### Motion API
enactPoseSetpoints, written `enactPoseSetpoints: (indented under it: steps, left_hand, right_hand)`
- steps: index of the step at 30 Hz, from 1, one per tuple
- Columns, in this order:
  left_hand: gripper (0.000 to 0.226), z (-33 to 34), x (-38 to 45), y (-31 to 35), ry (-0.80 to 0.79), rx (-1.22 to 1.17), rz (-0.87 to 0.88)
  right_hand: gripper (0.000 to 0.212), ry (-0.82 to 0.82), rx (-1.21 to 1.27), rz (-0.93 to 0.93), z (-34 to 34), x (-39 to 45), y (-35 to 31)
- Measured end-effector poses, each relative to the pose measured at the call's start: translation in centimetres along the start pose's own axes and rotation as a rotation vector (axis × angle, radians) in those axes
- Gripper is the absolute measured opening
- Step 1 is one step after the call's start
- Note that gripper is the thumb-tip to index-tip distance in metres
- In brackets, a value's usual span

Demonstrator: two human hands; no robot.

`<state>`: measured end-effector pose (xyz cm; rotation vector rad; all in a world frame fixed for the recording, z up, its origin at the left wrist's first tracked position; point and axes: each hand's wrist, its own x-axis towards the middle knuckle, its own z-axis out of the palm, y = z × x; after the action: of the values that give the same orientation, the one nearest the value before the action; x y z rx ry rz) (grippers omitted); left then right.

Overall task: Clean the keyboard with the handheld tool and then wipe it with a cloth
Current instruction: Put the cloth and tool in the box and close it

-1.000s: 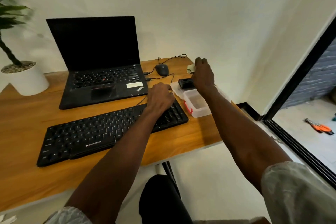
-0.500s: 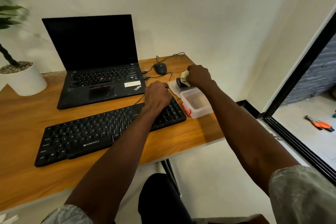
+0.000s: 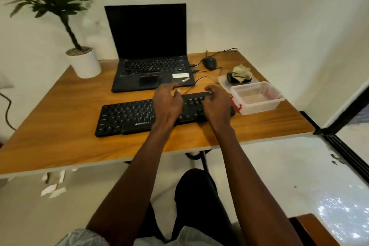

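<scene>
Now we rest both hands, left hand (image 3: 167,104) and right hand (image 3: 216,105), fingers loosely curled, on the keyboard (image 3: 127,117) at mid-frame; next, fetch the cloth (image 3: 242,73), upper right, wiping evenly.

Resting both hands on the right half of the black keyboard (image 3: 139,115), left hand (image 3: 167,104) and right hand (image 3: 216,106) with fingers curled at its far edge, cloth (image 3: 241,73) lying over the black handheld tool (image 3: 231,77) beside the clear container (image 3: 257,97).
</scene>
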<state>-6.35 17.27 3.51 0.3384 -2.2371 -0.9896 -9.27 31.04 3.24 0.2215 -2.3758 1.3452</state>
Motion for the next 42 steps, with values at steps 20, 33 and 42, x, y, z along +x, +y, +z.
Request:
enactPoseSetpoints:
  steps: [20, 33, 42]
  left_hand:
    - [0.067, -9.3, -3.8, -9.9, 0.274, 0.345, -0.586]
    - [0.057, -9.5, -2.2, -11.1, 0.348, 0.293, -0.609]
    - [0.046, -9.3, 2.4, -12.7, 0.397, 0.133, -0.587]
  right_hand:
    - [0.069, 0.007, -0.552, 0.2, 1.1, -3.0, 2.9]
    - [0.069, -0.032, -0.283, 0.287, 1.4, -1.7, 3.0]
    - [0.054, -0.004, -0.125, 0.316, 3.6, 1.3, 2.7]
